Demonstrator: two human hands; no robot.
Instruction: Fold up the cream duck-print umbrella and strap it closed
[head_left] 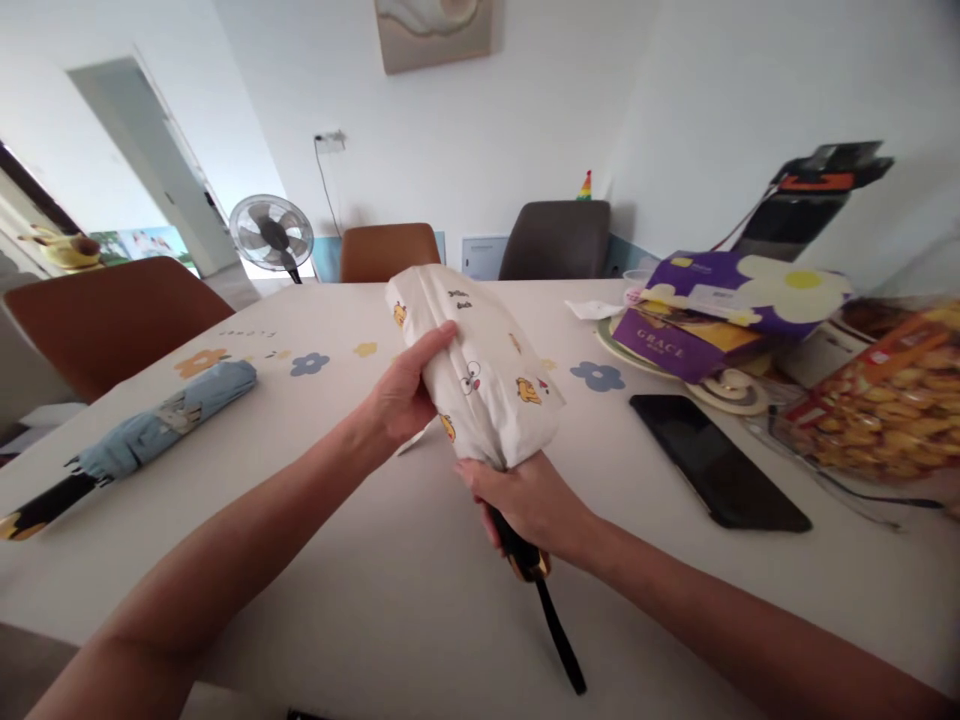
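Note:
Above the middle of the table I hold a folded white umbrella [487,375] printed with small yellow ducks. My left hand [411,388] grips the left side of its cloth, thumb on top and the other fingers hidden underneath. At the lower end, my right hand [529,500] is wrapped around the neck, where the cloth meets the black handle [516,545]. A black wrist strap [559,635] dangles from the gold-trimmed handle end. Off to the left lies a second umbrella [169,420], blue and folded, with a black handle.
A black phone [716,462] lies on the white table [360,600] to the right. Behind it are a purple box [675,335], a snack bag [885,390], glasses [862,490] and a dark bottle [799,215]. Chairs [390,252] and a fan [271,235] stand beyond.

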